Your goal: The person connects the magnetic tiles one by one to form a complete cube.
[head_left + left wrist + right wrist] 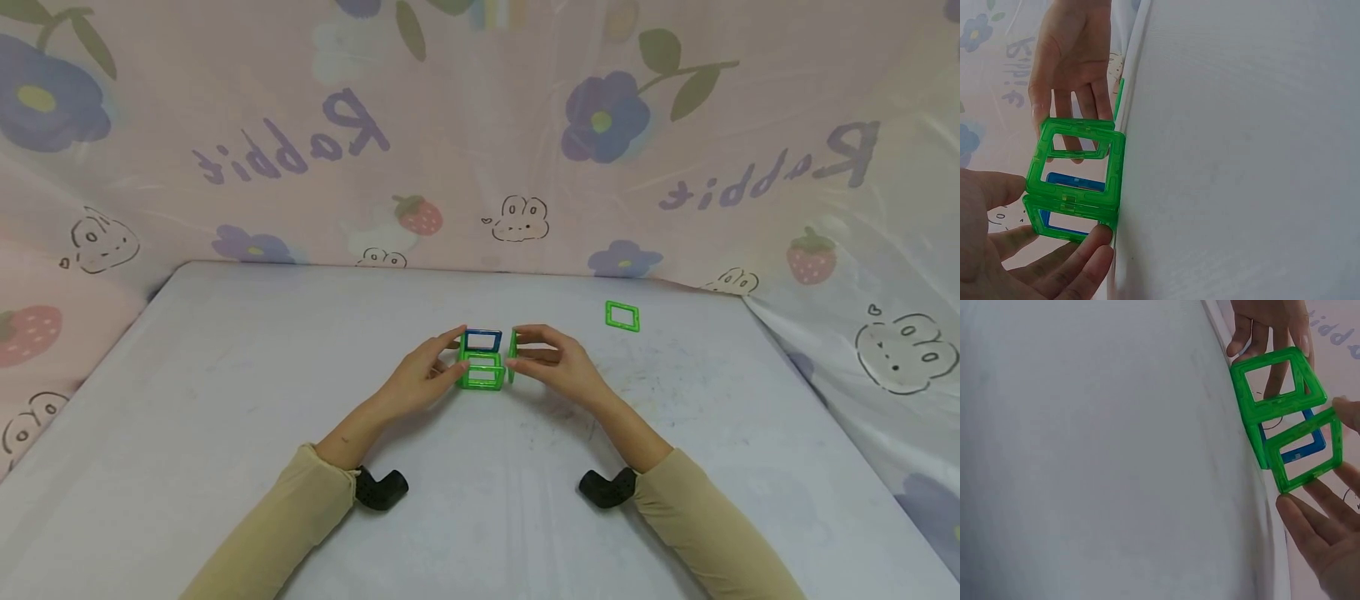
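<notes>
Green square magnetic tiles and a blue magnetic tile (483,349) are joined into a small box-like shape on the table, the blue one at the back. My left hand (408,379) grips this shape at its left side, thumb at the front and fingers behind. In the left wrist view a green front tile (1116,169) faces the camera. My right hand (562,367) pinches a separate green tile (1275,469) by its edges between thumb and fingers. That tile stands upright just right of the shape, with a narrow gap between them in the head view.
Another green tile (622,305) lies flat at the back right of the white-covered table (225,358). A printed rabbit-and-flower cloth (465,150) hangs behind and along both sides. Black devices (382,490) sit at both wrists, by the beige sleeves.
</notes>
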The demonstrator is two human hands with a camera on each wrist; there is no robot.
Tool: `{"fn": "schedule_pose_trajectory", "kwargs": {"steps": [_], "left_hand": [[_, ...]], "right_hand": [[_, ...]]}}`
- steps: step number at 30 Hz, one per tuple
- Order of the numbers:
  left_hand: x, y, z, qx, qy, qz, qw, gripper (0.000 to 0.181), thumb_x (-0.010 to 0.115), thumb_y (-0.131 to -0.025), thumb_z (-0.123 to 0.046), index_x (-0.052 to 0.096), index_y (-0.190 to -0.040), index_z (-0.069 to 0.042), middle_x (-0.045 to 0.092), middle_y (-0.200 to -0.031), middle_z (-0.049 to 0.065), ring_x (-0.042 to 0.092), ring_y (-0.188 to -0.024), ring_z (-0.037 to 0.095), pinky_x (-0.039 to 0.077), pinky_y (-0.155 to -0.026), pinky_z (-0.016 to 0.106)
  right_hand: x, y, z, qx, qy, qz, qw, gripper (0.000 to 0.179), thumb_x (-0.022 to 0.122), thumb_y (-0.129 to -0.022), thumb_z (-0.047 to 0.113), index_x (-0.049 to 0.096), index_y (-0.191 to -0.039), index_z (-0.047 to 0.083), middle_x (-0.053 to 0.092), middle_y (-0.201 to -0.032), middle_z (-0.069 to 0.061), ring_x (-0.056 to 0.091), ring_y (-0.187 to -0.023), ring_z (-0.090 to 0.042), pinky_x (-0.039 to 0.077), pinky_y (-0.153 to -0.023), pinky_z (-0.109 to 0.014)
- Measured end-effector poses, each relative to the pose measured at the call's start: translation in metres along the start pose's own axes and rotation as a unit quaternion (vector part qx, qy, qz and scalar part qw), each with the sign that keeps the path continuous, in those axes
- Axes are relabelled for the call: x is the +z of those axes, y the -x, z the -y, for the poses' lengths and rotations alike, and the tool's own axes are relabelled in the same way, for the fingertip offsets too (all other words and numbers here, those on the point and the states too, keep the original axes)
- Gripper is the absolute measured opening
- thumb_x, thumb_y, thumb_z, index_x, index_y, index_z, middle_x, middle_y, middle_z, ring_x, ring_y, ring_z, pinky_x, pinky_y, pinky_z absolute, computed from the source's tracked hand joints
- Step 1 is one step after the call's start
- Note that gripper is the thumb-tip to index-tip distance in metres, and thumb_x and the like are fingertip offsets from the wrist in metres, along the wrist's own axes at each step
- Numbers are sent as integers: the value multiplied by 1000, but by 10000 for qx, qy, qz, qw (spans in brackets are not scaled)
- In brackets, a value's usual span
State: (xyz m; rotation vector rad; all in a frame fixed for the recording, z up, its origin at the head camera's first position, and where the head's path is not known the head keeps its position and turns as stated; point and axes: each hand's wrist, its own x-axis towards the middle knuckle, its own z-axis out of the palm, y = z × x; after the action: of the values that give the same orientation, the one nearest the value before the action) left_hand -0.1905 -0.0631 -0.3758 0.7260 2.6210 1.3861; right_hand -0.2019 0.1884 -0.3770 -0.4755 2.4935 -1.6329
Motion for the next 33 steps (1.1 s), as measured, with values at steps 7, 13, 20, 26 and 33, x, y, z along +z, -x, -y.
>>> {"fn": "schedule_pose_trajectory", "kwargs": {"steps": [7,13,20,26,33], "left_hand": [[0,-1,0,-13,-11,38,10000,59,56,-97,-20,32,-149,-7,51,-136,20,60,-89,21,51,-83,38],[0,-1,1,-13,2,43,10000,59,56,-97,-20,32,-149,-8,50,-136,20,60,-89,21,51,-83,38],[0,-1,2,-9,1,29,10000,59,55,-97,-20,31,-150,-7,50,-136,20,60,-89,21,51,-83,38],[0,0,2,-20,-8,39,10000,59,55,-97,-21,31,-150,-8,50,-137,20,60,-89,21,51,-83,38],[0,0,0,-8,-15,14,10000,59,56,-97,-20,32,-149,-7,51,-136,20,60,-88,21,51,-82,38]], "right_hand": [[1,-1,0,48,-79,113,9999,55,72,-87,22,50,-136,8,55,-131,-16,58,-118,-34,52,-90,-42],[1,-3,-1,220,-78,186,9996,54,71,-88,26,51,-136,12,54,-133,-14,59,-119,-32,51,-91,-43],[2,-5,-3,316,-131,332,9989,52,69,-89,28,51,-136,17,54,-135,-13,57,-120,-31,49,-94,-44],[2,-7,-4,369,-285,430,9980,51,68,-90,27,50,-137,18,53,-136,-13,56,-122,-32,49,-95,-45],[1,-7,-8,410,-425,484,9971,51,68,-90,26,50,-137,17,51,-137,-15,54,-124,-34,49,-95,-44]]}}
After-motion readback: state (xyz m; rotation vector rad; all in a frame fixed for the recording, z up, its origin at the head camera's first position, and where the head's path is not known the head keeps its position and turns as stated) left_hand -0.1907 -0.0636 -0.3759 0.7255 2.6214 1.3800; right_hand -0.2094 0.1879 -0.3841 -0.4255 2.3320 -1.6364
